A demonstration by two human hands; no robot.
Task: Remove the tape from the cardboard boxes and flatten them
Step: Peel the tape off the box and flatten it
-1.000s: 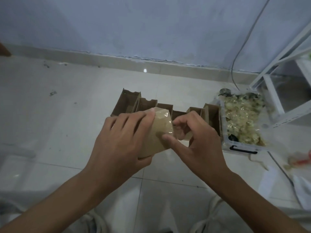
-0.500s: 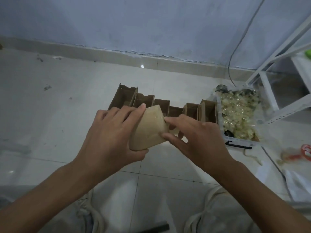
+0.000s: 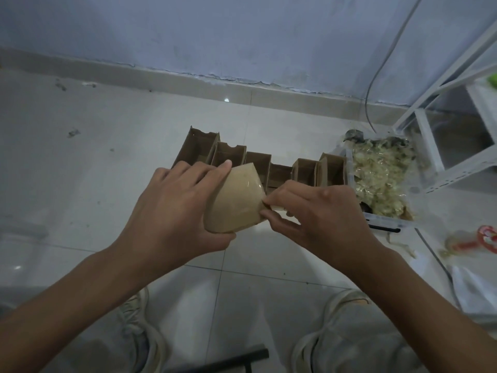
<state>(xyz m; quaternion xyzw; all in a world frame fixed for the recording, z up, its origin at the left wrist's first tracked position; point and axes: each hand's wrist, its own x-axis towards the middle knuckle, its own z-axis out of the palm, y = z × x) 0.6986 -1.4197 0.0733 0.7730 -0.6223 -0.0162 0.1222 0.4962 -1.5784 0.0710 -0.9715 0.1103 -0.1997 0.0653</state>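
Both hands are gripping a small taped brown cardboard box [image 3: 236, 201]: left hand [image 3: 174, 208] clasping it, right hand [image 3: 320, 214] pinching clear tape [image 3: 277, 208] at its edge

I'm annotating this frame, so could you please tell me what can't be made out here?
- Far side of the small tape-wrapped brown cardboard box: head view, hidden by the left hand.
- Tape end: covered by the right hand fingertips.
- Clear plastic bin contents: blurred.
- White metal rack: cut off by the right edge.

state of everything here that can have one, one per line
held cardboard box: taped, gripped, off the floor
left hand: grips the box
right hand: pinches tape at the box's edge
row of boxes: standing open on the floor
plastic bin: full of crumpled tape
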